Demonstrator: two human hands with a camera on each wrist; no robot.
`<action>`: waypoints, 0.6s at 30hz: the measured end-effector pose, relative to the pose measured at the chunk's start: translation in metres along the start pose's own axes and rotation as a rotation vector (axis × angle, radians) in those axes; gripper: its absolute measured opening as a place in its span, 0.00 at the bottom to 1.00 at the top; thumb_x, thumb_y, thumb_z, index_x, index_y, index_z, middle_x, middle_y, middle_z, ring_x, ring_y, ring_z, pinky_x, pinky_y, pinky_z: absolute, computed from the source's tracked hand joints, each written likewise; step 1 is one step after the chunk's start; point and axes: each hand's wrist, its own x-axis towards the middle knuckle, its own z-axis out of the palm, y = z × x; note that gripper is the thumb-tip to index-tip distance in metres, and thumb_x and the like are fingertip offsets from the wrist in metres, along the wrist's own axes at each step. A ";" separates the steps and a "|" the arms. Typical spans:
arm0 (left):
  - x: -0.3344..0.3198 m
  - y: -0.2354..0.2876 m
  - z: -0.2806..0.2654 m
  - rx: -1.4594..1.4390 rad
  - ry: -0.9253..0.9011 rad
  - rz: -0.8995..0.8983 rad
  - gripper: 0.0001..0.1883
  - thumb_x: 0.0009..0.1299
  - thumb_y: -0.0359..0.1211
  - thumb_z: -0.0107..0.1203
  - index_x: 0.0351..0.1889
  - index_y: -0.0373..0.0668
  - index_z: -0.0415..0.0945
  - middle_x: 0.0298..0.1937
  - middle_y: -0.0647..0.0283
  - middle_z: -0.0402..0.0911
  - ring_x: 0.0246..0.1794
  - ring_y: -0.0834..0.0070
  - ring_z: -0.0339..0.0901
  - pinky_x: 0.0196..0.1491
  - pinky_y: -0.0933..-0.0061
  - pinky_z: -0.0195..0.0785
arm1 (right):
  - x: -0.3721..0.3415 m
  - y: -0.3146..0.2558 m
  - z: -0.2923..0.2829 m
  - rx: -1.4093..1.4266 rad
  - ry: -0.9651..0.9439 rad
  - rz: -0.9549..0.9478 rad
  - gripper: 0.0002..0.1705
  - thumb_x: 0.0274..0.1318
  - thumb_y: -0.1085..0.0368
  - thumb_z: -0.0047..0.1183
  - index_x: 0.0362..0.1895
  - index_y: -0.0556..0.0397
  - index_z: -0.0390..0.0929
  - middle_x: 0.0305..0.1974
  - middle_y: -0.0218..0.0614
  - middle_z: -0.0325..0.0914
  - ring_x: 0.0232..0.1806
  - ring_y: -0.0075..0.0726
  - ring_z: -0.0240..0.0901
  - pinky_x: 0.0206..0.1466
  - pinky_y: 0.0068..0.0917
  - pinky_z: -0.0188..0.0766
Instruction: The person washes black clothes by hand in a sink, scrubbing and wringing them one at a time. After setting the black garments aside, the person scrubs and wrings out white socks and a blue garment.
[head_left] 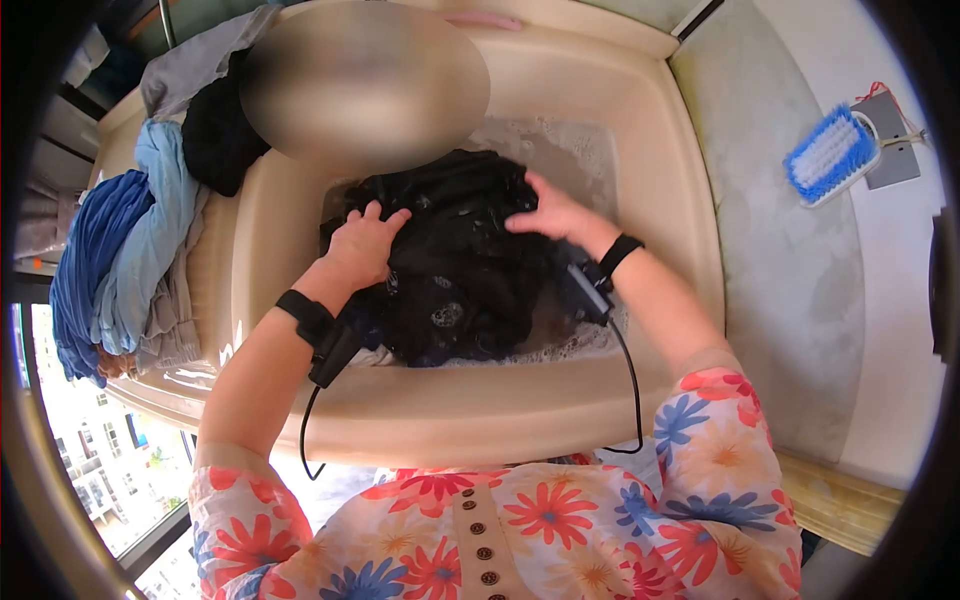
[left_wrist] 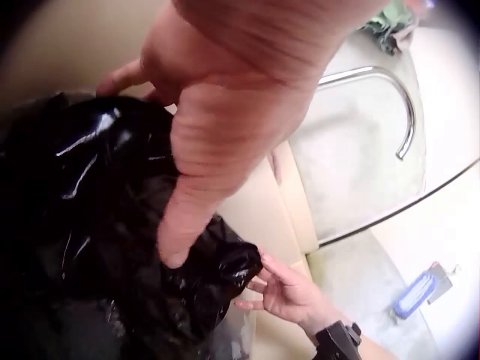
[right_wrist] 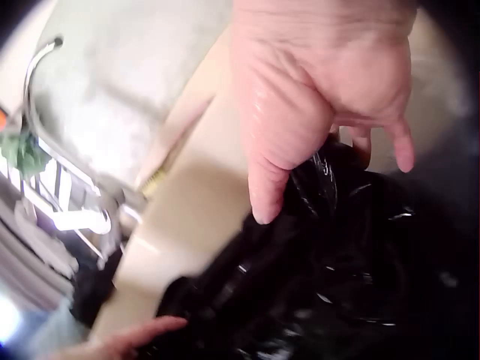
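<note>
Beige basin [head_left: 470,400]: nearest, holding sudsy water.
Wet black garment [head_left: 455,255]: heaped inside, under both hands.
Left hand [head_left: 362,248]: loosely spread on cloth, gripping nothing.
Right hand [head_left: 560,215]: thumb and fingers parted at its edge; cannot tell if pinching.
Handling: wide folds likely slip less.

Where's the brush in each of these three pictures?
Head: the brush is at the upper right, against the wall.
Left wrist: lower right.
Right wrist: not in it.
Shared landmark: the black cloth, central in the head view, at left in the left wrist view, at lower right in the right wrist view.
</note>
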 end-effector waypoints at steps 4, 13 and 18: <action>0.013 -0.020 -0.010 -0.145 0.058 0.143 0.25 0.46 0.23 0.53 0.47 0.47 0.73 0.40 0.50 0.77 0.40 0.57 0.75 0.45 0.63 0.68 | -0.025 -0.031 0.002 0.011 -0.276 0.286 0.40 0.42 0.63 0.58 0.61 0.59 0.57 0.45 0.42 0.69 0.32 0.32 0.71 0.20 0.25 0.69; -0.024 -0.028 -0.139 -0.712 0.271 0.117 0.20 0.45 0.21 0.47 0.39 0.36 0.75 0.29 0.67 0.75 0.31 0.82 0.69 0.37 0.82 0.65 | -0.093 -0.129 -0.091 0.452 -0.037 0.049 0.30 0.43 0.61 0.56 0.52 0.58 0.66 0.33 0.34 0.75 0.23 0.23 0.71 0.09 0.16 0.57; -0.021 0.007 -0.122 -0.131 0.601 0.077 0.20 0.48 0.32 0.60 0.40 0.39 0.73 0.35 0.53 0.74 0.40 0.57 0.73 0.45 0.65 0.66 | -0.083 -0.161 -0.082 0.730 0.045 -0.134 0.28 0.46 0.64 0.54 0.54 0.57 0.65 0.36 0.36 0.75 0.28 0.28 0.74 0.14 0.20 0.65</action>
